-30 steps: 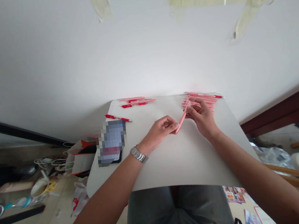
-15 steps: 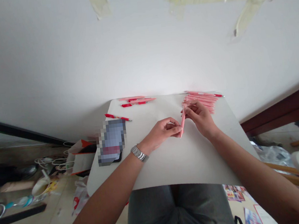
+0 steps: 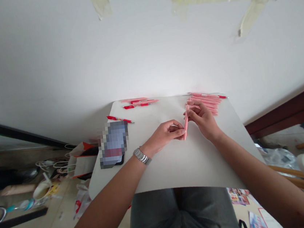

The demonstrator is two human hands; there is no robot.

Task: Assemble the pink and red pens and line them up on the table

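On the left of the worktop (image 3: 174,166), a smartphone (image 3: 114,144) is laid flat, with a red pen (image 3: 111,117) placed just beyond its far end. Farther right, red and pink pens (image 3: 145,104) are grouped. A tilted pink pen (image 3: 186,124) is held over the worktop — its lower end pinched in the closed grip of the left hand (image 3: 167,132), its upper end pinched likewise by the right hand (image 3: 203,117), beside a row of pink pens (image 3: 209,103).

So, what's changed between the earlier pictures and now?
Since the first picture, the held pink pen has turned to point more directly away from the person; its near end shifted right and closer to the body. The left hand moved slightly right with it; the right hand edged left. Neither let go. The row of pink pens, red pens and phone stayed put.
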